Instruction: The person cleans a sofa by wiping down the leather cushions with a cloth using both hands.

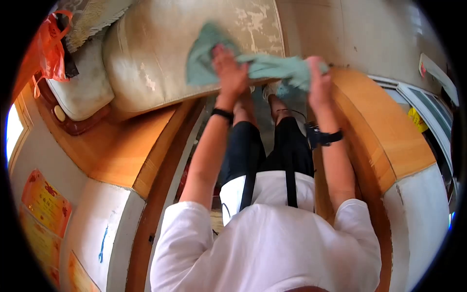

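Note:
A green cloth (279, 67) stretches between my two hands in front of the worn, peeling sofa (160, 53). Its left part is bunched and blurred by motion over the sofa's surface. My left hand (229, 70) is on the cloth at that bunched part, its fingers partly hidden and smeared. On the other side, my right hand (318, 82) is closed round the cloth's right end, near the curved wooden edge. Both wrists wear black bands, and the right one carries a dark device.
An orange-red plastic bag (50, 48) hangs at the upper left beside a small cushion (85, 85). Curved wooden frames (384, 126) flank my legs. Sliding glass panels (428, 112) stand at the right. Red and yellow papers (46, 202) are on the left wall.

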The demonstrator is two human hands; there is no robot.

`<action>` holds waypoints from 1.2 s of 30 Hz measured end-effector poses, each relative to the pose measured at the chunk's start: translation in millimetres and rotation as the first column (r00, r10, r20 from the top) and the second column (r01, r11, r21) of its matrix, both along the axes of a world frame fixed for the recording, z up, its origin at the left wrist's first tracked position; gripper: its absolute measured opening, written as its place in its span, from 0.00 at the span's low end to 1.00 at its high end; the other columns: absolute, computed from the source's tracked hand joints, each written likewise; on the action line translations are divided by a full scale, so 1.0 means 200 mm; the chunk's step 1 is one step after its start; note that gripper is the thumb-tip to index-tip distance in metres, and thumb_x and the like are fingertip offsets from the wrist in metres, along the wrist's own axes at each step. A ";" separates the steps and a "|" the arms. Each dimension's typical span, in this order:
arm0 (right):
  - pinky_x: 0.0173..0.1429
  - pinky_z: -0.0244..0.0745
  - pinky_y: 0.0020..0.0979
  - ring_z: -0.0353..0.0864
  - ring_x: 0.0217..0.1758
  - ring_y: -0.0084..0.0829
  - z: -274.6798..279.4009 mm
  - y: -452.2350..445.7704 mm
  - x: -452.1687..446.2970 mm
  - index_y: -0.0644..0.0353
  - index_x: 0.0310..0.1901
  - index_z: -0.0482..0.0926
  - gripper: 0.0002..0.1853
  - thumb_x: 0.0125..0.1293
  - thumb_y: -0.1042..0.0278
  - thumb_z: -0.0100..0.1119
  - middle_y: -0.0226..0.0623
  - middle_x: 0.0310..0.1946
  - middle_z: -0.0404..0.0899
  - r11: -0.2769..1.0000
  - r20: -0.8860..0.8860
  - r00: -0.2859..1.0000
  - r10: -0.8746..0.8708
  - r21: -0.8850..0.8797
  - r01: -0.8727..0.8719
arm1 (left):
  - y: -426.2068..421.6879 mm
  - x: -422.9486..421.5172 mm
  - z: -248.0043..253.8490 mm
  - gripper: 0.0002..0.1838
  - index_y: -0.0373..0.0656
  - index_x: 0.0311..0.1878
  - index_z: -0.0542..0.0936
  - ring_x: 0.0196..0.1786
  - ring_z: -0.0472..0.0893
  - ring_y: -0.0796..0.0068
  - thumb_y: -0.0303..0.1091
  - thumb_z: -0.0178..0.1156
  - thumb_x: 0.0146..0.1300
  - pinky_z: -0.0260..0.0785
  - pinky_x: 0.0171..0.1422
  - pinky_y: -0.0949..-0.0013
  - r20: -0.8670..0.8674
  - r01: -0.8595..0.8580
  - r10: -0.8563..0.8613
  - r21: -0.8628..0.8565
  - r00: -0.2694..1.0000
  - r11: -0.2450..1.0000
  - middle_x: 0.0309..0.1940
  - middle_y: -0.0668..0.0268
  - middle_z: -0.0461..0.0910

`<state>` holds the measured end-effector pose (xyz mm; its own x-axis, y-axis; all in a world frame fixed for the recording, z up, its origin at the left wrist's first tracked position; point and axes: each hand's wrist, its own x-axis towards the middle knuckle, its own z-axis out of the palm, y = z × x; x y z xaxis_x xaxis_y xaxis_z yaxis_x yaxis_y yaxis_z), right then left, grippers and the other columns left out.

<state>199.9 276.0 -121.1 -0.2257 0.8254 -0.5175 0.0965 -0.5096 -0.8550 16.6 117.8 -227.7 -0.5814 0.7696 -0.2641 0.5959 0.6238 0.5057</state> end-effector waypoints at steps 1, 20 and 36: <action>0.51 0.74 0.27 0.79 0.45 0.21 0.01 0.09 0.12 0.58 0.44 0.83 0.12 0.75 0.58 0.59 0.30 0.41 0.82 0.995 -0.055 0.993 -0.103 -0.024 0.101 | 0.13 0.14 0.05 0.41 0.36 0.78 0.54 0.83 0.39 0.46 0.47 0.55 0.69 0.33 0.82 0.40 0.024 0.046 -0.047 0.071 0.999 0.996 0.82 0.48 0.40; 0.58 0.69 0.46 0.74 0.56 0.48 -0.32 -0.62 -0.50 0.54 0.53 0.76 0.24 0.57 0.60 0.73 0.41 0.51 0.74 0.521 0.519 0.683 0.514 0.443 -0.729 | -0.72 -0.76 -0.12 0.38 0.48 0.76 0.61 0.69 0.66 0.42 0.45 0.60 0.64 0.59 0.71 0.43 -0.208 -0.237 0.253 0.101 0.945 0.966 0.67 0.48 0.69; 0.68 0.63 0.52 0.65 0.67 0.59 -0.41 -0.09 -0.12 0.65 0.52 0.67 0.25 0.59 0.68 0.71 0.57 0.62 0.64 0.656 0.762 0.647 0.007 0.485 -0.579 | -0.21 0.03 0.12 0.32 0.64 0.73 0.69 0.80 0.54 0.48 0.46 0.60 0.64 0.47 0.77 0.35 -0.071 0.251 -0.241 0.222 0.968 0.942 0.78 0.59 0.58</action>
<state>175.8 257.8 -203.7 -0.3669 0.9302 0.0066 0.7815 0.3121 -0.5403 22.7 76.6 -203.6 -0.3737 0.9265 -0.0446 0.7402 0.3268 0.5876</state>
